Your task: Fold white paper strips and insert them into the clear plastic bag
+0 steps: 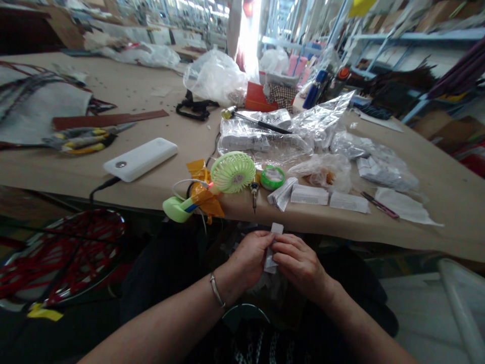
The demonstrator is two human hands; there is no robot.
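In front of the table edge, a small white label strip (277, 228) is pinched between both hands. My left hand (250, 257) grips its left side, thumb and fingers closed. My right hand (299, 260) closes on the strip from the right, with its fingers hiding part of it. The lower end of the strip shows between the hands. On the table just beyond lie a fanned stack of white labels (281, 194), a printed label stack (309, 195) and another small stack (349, 202). A round green tin (272, 177) sits behind them.
A green fan (232, 173) is taped with orange tape at the table edge, beside a pointed metal-tipped tool (254, 197). A white power bank (141, 158) lies left. Tweezers (380, 205) rest right. A hammer (257, 120) lies on plastic-wrapped bundles. Pliers (85, 140) are far left.
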